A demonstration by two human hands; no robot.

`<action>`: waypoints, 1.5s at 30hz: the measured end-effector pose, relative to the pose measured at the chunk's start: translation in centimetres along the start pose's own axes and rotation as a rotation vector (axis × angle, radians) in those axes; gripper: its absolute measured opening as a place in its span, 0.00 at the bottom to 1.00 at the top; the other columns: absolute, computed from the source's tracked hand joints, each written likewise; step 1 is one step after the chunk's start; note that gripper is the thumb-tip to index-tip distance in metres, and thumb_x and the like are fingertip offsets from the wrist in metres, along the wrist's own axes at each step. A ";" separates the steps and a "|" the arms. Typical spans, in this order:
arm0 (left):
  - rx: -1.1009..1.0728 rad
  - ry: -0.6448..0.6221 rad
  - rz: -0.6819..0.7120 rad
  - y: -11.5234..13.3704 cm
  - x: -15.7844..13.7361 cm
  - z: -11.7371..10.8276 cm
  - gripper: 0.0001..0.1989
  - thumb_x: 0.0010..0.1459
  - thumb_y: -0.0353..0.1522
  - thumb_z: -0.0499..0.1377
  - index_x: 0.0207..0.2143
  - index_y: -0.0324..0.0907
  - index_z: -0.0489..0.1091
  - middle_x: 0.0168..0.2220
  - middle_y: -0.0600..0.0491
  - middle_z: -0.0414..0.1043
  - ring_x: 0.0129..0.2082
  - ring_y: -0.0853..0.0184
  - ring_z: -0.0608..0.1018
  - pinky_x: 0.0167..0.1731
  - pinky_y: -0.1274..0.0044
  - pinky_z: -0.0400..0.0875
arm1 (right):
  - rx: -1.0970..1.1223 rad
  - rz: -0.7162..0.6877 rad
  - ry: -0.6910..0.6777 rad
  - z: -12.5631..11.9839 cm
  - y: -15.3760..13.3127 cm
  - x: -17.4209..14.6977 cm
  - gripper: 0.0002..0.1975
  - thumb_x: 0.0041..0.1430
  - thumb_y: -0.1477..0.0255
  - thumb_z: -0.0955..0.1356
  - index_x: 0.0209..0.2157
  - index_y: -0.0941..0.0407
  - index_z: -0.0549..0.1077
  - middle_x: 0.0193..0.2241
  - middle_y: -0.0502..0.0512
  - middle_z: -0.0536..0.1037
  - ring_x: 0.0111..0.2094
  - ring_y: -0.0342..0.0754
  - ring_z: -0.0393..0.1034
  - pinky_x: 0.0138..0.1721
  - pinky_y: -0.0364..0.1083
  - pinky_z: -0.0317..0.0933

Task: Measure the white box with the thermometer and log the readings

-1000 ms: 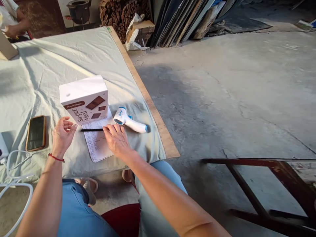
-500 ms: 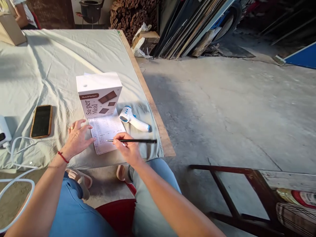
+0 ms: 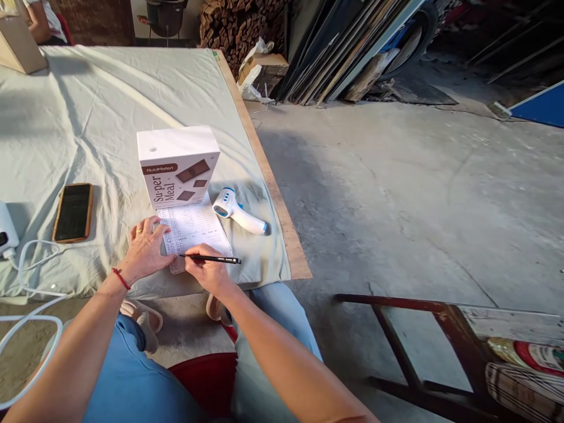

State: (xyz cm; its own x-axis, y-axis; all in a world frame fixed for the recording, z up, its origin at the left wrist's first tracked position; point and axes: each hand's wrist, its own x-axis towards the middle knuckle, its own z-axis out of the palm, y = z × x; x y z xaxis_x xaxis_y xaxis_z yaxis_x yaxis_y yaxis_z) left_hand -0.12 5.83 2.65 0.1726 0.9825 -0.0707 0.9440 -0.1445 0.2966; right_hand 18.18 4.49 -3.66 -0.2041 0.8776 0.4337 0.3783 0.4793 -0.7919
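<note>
A black pen (image 3: 215, 258) is pinched in my right hand (image 3: 207, 273), its tip at the lower left part of a printed sheet of paper (image 3: 194, 226). My left hand (image 3: 147, 247) lies at the sheet's left edge, fingers apart, thumb pointing toward the pen tip. Behind the sheet stands a white box (image 3: 178, 153) with brown print reading "NutriMotion Su-per Meal". To the right of the paper rests a white and blue infrared thermometer (image 3: 240, 214). Part of the writing is hidden by my fingers.
A phone in a brown case (image 3: 73, 212) lies left on the cloth-covered table (image 3: 114, 94). A white cable (image 3: 42, 305) loops near the left edge. At far left are a cardboard box (image 3: 20, 47) and a person (image 3: 42, 23). A dark wooden bench (image 3: 409, 341) stands right.
My right hand has moved left and slightly down, bringing the pen tip to the paper's left part. The left hand has shifted a little right. The view tilts slightly.
</note>
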 end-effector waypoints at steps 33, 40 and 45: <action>0.016 -0.018 0.000 0.1 0.2 -0.3 0.27 0.46 0.40 0.65 0.49 0.42 0.67 0.59 0.42 0.57 0.59 0.49 0.61 0.59 0.56 0.53 | -0.045 -0.063 0.010 0.0 0.2 -0.2 0.05 0.58 0.73 0.63 0.29 0.58 0.69 0.25 0.51 0.72 0.27 0.40 0.65 0.31 0.40 0.61; 0.008 -0.016 0.004 0.0 0.2 -0.2 0.27 0.46 0.41 0.65 0.48 0.42 0.67 0.59 0.42 0.57 0.59 0.48 0.61 0.58 0.55 0.54 | -0.087 -0.065 0.034 0.0 0.3 -0.3 0.05 0.57 0.74 0.62 0.29 0.58 0.68 0.24 0.51 0.71 0.27 0.40 0.65 0.31 0.40 0.61; 0.008 -0.023 -0.011 0.1 0.2 -0.2 0.27 0.46 0.40 0.65 0.49 0.42 0.67 0.60 0.42 0.56 0.59 0.49 0.61 0.59 0.55 0.54 | -0.100 -0.115 0.071 -0.1 0.1 -0.2 0.05 0.57 0.76 0.62 0.28 0.58 0.68 0.24 0.50 0.71 0.27 0.40 0.65 0.31 0.39 0.61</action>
State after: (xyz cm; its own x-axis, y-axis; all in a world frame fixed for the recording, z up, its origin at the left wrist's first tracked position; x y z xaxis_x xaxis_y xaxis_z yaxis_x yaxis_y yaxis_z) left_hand -0.03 6.00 2.90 0.1684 0.9811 -0.0954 0.9482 -0.1348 0.2877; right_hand 18.33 4.35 -3.75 -0.1880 0.8131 0.5510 0.4447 0.5707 -0.6904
